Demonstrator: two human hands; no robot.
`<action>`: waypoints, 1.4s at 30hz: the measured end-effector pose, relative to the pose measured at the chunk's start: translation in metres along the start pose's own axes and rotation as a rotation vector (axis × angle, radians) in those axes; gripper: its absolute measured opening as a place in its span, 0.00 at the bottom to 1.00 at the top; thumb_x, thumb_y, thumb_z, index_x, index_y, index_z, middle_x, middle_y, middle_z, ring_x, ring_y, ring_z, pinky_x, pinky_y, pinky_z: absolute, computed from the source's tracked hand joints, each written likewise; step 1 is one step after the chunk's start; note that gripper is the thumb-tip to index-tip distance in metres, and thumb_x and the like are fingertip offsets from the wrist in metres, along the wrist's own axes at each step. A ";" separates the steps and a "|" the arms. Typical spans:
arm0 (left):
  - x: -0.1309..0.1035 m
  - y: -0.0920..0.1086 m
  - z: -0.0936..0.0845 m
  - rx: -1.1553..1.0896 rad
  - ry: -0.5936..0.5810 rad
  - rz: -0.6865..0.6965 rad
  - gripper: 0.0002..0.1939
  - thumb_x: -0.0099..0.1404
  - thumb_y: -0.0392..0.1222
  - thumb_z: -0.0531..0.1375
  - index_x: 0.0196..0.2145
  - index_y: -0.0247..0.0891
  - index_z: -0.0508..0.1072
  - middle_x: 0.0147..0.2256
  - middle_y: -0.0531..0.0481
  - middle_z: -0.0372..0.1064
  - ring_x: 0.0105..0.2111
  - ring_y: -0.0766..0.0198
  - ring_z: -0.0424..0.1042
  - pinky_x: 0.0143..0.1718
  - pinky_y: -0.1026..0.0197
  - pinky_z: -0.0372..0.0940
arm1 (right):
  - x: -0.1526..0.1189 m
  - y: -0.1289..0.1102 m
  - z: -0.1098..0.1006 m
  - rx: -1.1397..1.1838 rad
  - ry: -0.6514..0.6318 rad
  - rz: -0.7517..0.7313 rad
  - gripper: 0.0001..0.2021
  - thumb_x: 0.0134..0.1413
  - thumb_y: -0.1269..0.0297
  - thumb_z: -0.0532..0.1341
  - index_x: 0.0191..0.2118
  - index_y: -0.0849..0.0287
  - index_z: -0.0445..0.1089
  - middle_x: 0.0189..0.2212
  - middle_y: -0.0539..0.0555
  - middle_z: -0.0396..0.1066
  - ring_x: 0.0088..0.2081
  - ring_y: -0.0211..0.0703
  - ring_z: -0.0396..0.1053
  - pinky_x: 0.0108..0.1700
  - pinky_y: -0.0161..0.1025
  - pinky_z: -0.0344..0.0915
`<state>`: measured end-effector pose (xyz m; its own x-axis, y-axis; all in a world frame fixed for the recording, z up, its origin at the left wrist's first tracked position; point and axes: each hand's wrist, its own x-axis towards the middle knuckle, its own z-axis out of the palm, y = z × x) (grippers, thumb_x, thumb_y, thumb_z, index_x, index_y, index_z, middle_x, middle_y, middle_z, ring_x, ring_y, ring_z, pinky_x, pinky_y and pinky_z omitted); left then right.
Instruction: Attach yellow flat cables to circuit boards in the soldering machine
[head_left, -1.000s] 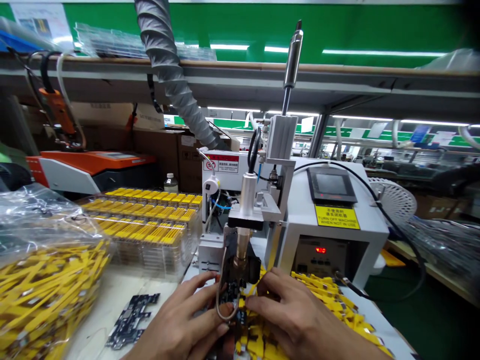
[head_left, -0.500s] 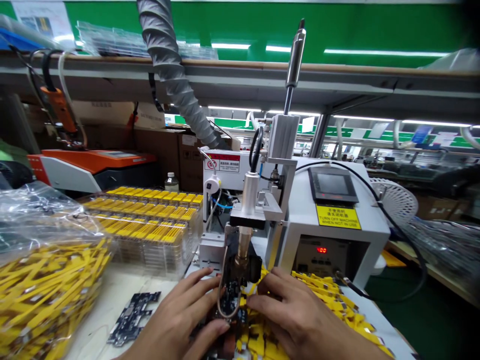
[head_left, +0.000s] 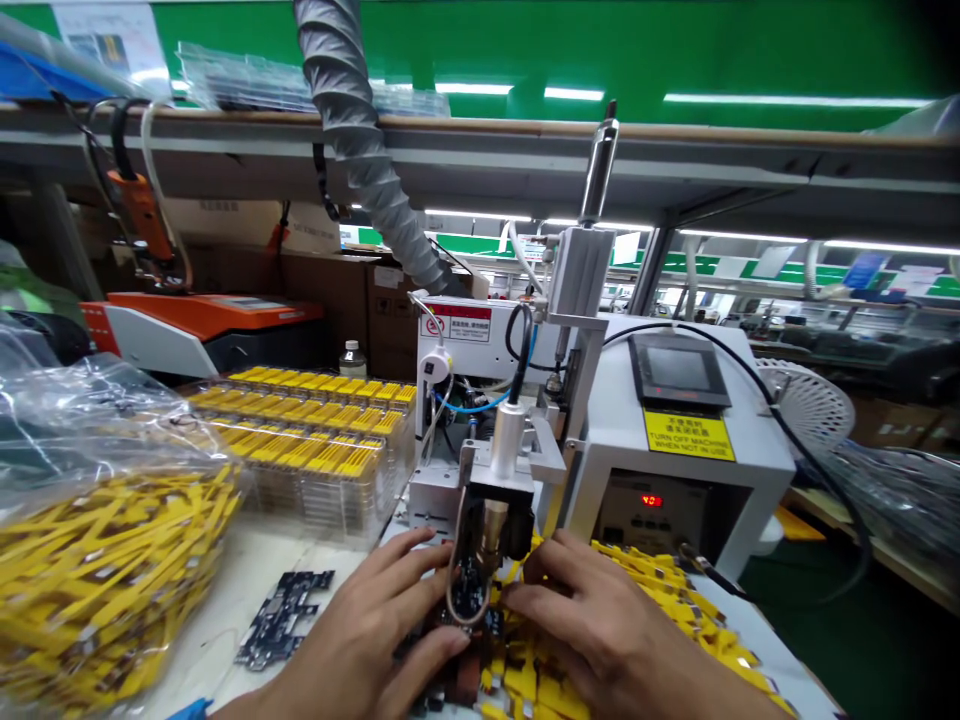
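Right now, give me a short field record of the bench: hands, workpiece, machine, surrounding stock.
left hand: left hand with fingers spread on the small dark circuit board under the press head
right hand: right hand steadying the same board from the other side, resting over loose yellow flex strips
machine: white bench press with brass tip just above the board; red digits lit
left of bench: clear bag of yellow strips, stacked clear trays, spare black boards
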<state>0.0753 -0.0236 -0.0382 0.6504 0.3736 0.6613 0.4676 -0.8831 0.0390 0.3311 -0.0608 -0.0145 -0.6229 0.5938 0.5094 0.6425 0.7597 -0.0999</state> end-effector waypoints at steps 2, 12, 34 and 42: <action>0.000 0.001 -0.001 -0.002 0.004 -0.006 0.20 0.67 0.39 0.60 0.56 0.41 0.69 0.51 0.44 0.75 0.51 0.47 0.74 0.49 0.41 0.73 | 0.000 0.000 0.001 -0.005 0.001 0.005 0.11 0.59 0.78 0.57 0.41 0.60 0.74 0.32 0.59 0.70 0.33 0.49 0.67 0.32 0.42 0.69; 0.002 0.004 -0.002 -0.044 -0.006 -0.017 0.23 0.66 0.37 0.61 0.58 0.43 0.68 0.52 0.44 0.75 0.52 0.51 0.74 0.56 0.45 0.68 | -0.001 0.001 0.001 -0.031 0.010 -0.012 0.11 0.59 0.78 0.56 0.40 0.58 0.73 0.32 0.58 0.69 0.33 0.48 0.66 0.32 0.41 0.69; 0.006 0.008 -0.003 0.048 0.057 -0.005 0.21 0.63 0.38 0.61 0.54 0.38 0.70 0.51 0.43 0.75 0.51 0.51 0.74 0.51 0.50 0.73 | 0.000 0.004 0.004 0.004 0.060 -0.040 0.13 0.63 0.76 0.53 0.45 0.59 0.74 0.32 0.60 0.69 0.33 0.50 0.66 0.30 0.42 0.67; 0.006 0.007 -0.001 0.072 0.045 -0.032 0.19 0.63 0.40 0.60 0.52 0.38 0.71 0.51 0.41 0.75 0.51 0.48 0.74 0.48 0.49 0.75 | 0.000 -0.003 -0.020 0.029 -0.088 0.124 0.06 0.59 0.76 0.62 0.40 0.60 0.71 0.37 0.57 0.69 0.38 0.48 0.68 0.39 0.40 0.69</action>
<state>0.0813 -0.0277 -0.0331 0.6078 0.3868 0.6935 0.5305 -0.8477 0.0078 0.3379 -0.0683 0.0035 -0.5775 0.7033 0.4145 0.7044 0.6859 -0.1824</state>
